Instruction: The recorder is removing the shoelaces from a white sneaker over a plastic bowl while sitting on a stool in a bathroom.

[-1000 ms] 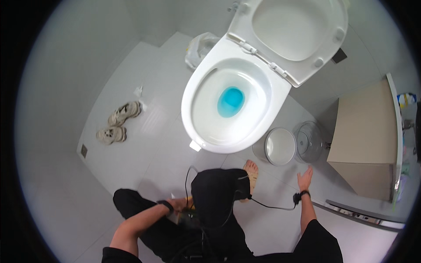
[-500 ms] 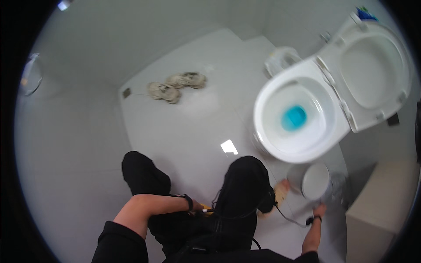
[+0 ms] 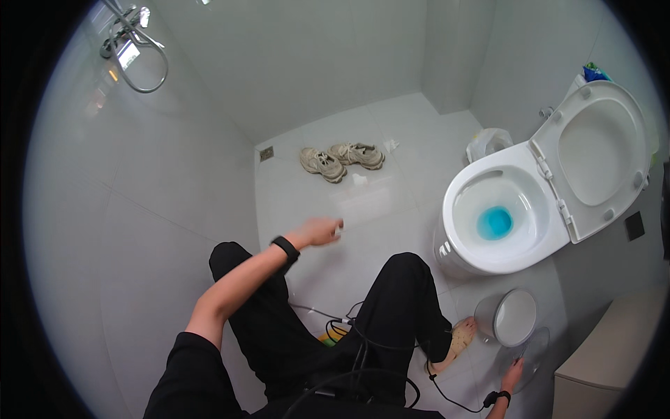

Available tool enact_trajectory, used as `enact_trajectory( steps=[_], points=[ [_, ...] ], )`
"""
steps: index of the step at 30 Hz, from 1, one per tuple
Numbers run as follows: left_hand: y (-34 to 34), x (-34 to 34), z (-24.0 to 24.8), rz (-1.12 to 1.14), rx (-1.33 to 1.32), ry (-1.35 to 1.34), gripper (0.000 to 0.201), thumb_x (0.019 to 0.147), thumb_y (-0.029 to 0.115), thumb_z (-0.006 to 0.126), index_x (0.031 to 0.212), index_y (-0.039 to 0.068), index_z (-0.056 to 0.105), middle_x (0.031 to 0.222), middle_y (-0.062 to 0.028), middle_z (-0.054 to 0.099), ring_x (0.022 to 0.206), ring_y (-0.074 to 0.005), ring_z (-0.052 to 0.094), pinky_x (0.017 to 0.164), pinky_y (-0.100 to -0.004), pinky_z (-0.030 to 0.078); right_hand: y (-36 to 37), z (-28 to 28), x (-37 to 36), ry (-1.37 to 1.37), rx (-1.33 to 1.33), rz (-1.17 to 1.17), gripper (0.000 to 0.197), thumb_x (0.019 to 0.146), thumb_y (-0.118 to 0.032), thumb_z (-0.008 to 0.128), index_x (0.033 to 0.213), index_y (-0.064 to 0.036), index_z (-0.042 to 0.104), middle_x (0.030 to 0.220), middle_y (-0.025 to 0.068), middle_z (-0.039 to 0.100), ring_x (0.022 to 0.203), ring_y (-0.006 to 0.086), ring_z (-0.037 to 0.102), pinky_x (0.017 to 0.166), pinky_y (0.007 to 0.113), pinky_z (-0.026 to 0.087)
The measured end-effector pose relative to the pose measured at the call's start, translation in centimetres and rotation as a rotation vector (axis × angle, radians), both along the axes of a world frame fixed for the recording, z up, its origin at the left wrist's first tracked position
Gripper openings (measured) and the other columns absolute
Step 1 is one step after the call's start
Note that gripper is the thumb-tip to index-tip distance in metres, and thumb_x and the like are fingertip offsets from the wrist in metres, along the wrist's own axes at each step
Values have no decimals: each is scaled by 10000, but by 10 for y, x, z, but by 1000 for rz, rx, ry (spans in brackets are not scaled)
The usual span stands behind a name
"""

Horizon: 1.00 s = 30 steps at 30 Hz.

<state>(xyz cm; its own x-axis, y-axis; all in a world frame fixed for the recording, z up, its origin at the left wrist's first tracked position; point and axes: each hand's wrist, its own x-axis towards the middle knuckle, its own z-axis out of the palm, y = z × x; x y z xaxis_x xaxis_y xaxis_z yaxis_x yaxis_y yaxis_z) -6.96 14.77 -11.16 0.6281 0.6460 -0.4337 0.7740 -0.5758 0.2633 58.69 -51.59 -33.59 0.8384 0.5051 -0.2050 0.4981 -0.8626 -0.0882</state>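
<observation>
My left hand [image 3: 322, 232] is stretched out above the floor past my left knee. Its fingers are somewhat blurred, with the tips apart and nothing visible in them. Low at the right, my right hand [image 3: 513, 376] has its fingers closed at a clear round lid-like piece [image 3: 536, 357]. That piece lies just on the near side of a white bucket [image 3: 515, 318], which stands on the floor beside the toilet. Between my legs a yellow-and-green item [image 3: 333, 335] shows partly, with black cables [image 3: 349, 321] across it.
A white toilet [image 3: 460, 230] with its lid up holds blue water. Beside it are a bagged bin [image 3: 488, 144] and, lower right, a beige cabinet [image 3: 600, 349]. Beige shoes [image 3: 342, 160] lie near the far wall. A shower hose [image 3: 143, 66] hangs upper left. My foot [image 3: 457, 344] is near the bucket.
My left hand has come up and forward from between my legs. My right hand has moved slightly away from the bucket, and the clear piece has shifted toward me. The view has tilted.
</observation>
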Motion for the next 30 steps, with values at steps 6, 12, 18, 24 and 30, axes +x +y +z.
enact_trajectory(
  steps=[6,12,18,24,30],
  points=[
    [37,-3,191,269,-222,-963,254,1159,227,583,1318,47,665,1043,-99,788,940,-171,773,812,-342,620,-33,14,43,32,540,-30,242,1131,-112,594,1297,63,613,1077,197,752,937,318,766,761,449,609],
    [-25,-38,272,435,-237,-1463,255,1145,219,584,1294,25,659,1017,-84,768,948,-197,769,857,-327,617,14,73,-42,-136,717,21,209,1019,-106,666,1184,-15,759,1173,289,742,1061,483,697,982,521,575],
    [-4,-86,236,438,-205,-1444,211,1134,192,600,1219,23,693,996,-69,761,907,-156,738,838,-312,605,40,209,-103,-307,612,155,297,1105,-231,662,1169,52,728,1012,292,750,902,485,703,844,552,558],
    [9,-117,213,434,-138,-1465,215,1123,164,584,1234,17,694,975,-66,758,876,-119,715,816,-296,599,73,307,-141,-501,629,306,310,1111,-259,684,1193,32,753,1009,267,775,877,432,728,796,500,583],
    [16,-137,200,425,-75,-1532,209,1115,148,584,1237,19,694,947,-55,746,862,-114,702,803,-298,592,151,416,-228,-485,616,356,282,1114,-294,694,1151,-29,783,986,216,791,832,369,732,788,492,581]
  ],
)
